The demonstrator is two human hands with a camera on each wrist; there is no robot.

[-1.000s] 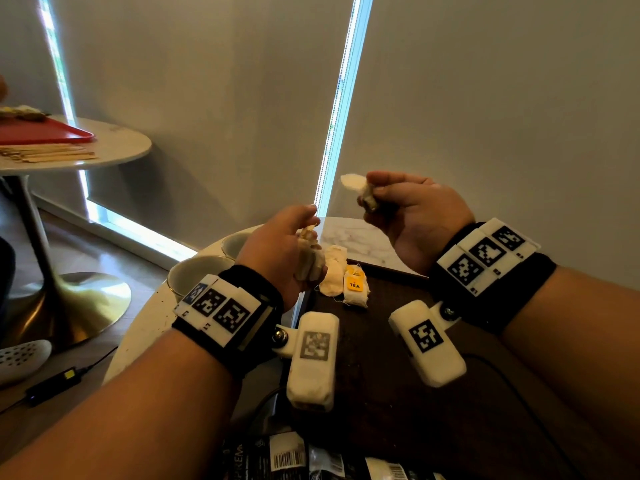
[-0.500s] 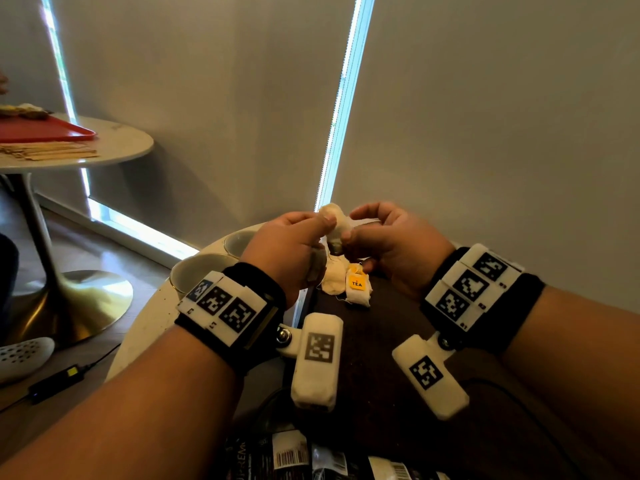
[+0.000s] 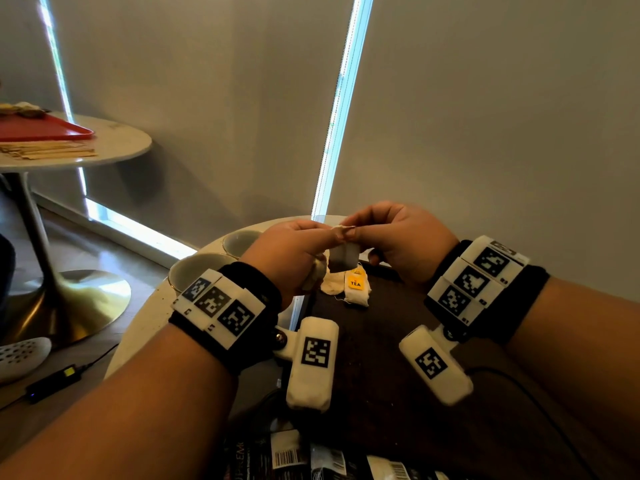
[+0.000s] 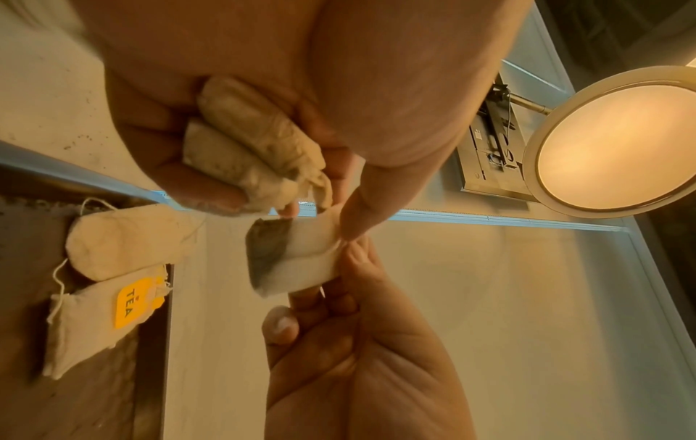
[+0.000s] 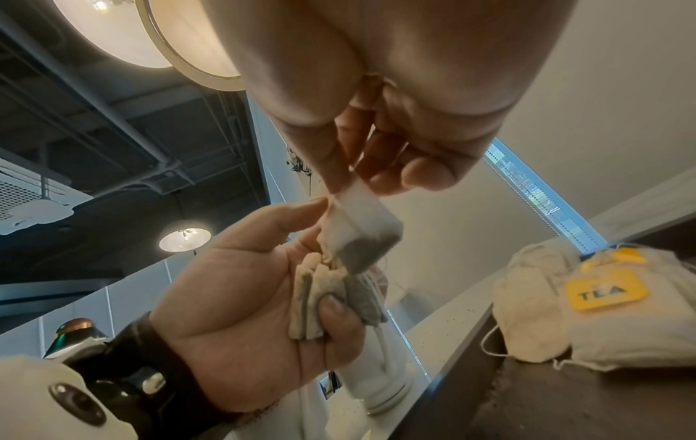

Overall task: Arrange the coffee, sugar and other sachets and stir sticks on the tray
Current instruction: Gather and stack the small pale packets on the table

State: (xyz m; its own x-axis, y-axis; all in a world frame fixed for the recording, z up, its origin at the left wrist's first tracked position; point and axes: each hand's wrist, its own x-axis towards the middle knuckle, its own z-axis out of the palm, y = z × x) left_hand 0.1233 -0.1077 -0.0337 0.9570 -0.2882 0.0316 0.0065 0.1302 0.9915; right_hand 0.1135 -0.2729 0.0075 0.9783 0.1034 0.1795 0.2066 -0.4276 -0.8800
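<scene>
white tea bag (image 3: pixel 343 259) pinched by right hand (image 3: pixel 401 242) grip, left hand (image 3: pixel 287 258) pinching too (clutching more bags (image 4: pixel 252 151))

Head view: high, behind both forearms, facing forward and down over dark tray (image 3: pixel 398 341) toward window blinds; hands at mid-distance.

Left wrist view: under left hand (image 4: pixel 301 98), very near, looking along palm, tilted up toward ceiling lamp (image 4: pixel 617 140).

Right wrist view: under right hand (image 5: pixel 395 98), very near, facing across to left hand (image 5: pixel 241 285), ceiling behind.

Shared by all three: white tea bag (image 3: pixel 343 256) (image 4: pixel 293 256) (image 5: pixel 361 232) pinched between both hands; yellow-tagged tea pouch (image 3: pixel 356 287) (image 4: pixel 94 321) (image 5: pixel 621 309) on tray.
</scene>
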